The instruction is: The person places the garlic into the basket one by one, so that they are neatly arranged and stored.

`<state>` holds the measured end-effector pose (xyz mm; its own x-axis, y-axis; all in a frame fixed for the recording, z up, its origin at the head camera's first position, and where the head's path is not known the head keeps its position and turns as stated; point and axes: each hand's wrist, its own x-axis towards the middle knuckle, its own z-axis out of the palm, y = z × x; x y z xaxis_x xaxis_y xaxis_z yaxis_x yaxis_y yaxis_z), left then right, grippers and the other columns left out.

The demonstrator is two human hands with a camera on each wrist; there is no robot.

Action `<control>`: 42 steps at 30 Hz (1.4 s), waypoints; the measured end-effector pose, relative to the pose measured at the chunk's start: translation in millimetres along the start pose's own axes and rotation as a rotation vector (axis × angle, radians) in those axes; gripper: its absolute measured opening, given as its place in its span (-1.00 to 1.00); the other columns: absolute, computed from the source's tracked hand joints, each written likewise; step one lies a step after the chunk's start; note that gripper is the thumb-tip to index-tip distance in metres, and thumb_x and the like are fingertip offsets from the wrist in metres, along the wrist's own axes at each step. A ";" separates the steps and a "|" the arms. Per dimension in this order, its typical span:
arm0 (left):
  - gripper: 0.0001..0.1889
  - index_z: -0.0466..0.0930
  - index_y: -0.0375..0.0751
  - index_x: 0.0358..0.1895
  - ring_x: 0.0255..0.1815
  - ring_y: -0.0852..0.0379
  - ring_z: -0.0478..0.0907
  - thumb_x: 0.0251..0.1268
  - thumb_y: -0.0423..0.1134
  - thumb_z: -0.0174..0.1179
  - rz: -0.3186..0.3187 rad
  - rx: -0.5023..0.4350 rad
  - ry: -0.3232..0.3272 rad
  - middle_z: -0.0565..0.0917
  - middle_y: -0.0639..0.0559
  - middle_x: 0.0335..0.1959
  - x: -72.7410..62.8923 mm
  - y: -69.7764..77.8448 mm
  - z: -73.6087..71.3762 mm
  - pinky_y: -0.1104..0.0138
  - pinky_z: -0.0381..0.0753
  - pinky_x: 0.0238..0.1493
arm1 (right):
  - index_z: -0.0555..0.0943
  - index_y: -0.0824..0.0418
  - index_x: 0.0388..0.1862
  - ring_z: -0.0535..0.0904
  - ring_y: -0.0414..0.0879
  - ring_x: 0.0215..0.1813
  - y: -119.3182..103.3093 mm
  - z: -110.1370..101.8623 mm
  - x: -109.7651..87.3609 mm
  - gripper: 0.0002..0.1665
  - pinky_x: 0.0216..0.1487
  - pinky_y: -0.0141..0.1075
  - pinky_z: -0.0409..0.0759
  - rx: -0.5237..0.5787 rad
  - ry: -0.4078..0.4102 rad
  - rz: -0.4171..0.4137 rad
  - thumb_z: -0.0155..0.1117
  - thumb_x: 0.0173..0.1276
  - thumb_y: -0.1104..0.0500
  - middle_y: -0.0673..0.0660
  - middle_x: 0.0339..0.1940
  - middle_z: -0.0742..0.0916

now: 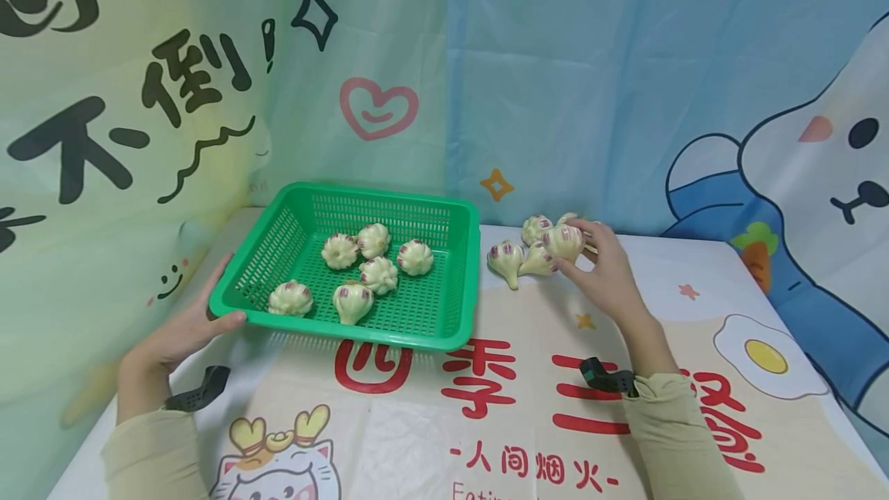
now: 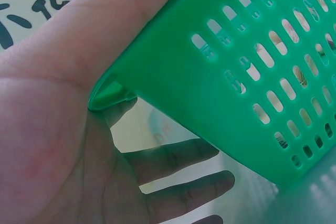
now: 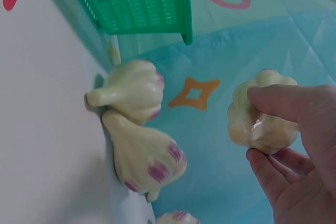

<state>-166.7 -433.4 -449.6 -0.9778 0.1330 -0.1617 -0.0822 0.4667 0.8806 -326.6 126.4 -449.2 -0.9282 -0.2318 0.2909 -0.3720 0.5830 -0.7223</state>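
A green plastic basket [image 1: 399, 336] with slotted walls holds several garlic bulbs [image 1: 379, 275]. At its near left corner, my left hand [image 1: 182, 334] grips the rim. In the left wrist view the thumb [image 2: 121, 3] lies over the rim, with the other fingers spread below it, outside the wall. To the right of the basket, my right hand [image 1: 611, 276] pinches a garlic bulb [image 3: 262, 114] between thumb and fingers. That bulb is raised over a small cluster of garlic bulbs [image 1: 505, 257] on the table; its stem end is partly hidden by the hand.
The table has a printed cloth [image 1: 528, 400] with red characters and a fried egg picture [image 1: 766, 356]. Behind the basket and the cluster hangs a blue-green printed curtain [image 1: 542, 99]. It meets the table's back edge close behind the loose bulbs.
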 end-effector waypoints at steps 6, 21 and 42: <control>-0.06 -0.57 0.51 0.43 0.43 -0.40 -0.25 0.37 -0.06 0.06 0.006 0.000 -0.002 -0.36 -0.30 0.51 -0.1 0.2 0.0 -0.42 -0.09 0.19 | 0.31 0.18 0.34 0.40 0.19 0.27 -5.1 2.8 -1.6 -0.28 0.20 0.00 0.43 0.017 -0.016 -0.037 0.37 0.23 0.19 0.25 0.23 0.43; -0.05 -0.57 0.50 0.43 0.44 -0.40 -0.24 0.36 -0.04 0.07 0.004 0.009 0.007 -0.33 -0.31 0.51 0.8 1.6 -0.4 -0.42 -0.09 0.20 | 0.30 0.24 0.34 0.38 0.13 0.30 -26.7 13.1 -6.5 -0.22 0.24 -0.01 0.41 0.061 -0.070 -0.069 0.42 0.17 0.21 0.23 0.30 0.45; -0.05 -0.58 0.50 0.43 0.44 -0.45 -0.31 0.36 -0.01 0.07 -0.006 0.012 0.010 -0.39 -0.30 0.51 -0.8 1.1 0.1 -0.44 -0.11 0.18 | 0.34 0.17 0.30 0.43 0.13 0.31 -53.9 21.8 -17.4 -0.24 0.18 -0.20 0.44 0.192 -0.148 -0.109 0.45 0.13 0.23 0.16 0.27 0.42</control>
<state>-166.0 -432.9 -448.5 -0.9793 0.1215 -0.1620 -0.0853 0.4779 0.8742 -290.4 82.0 -428.9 -0.8675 -0.4050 0.2888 -0.4504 0.3932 -0.8016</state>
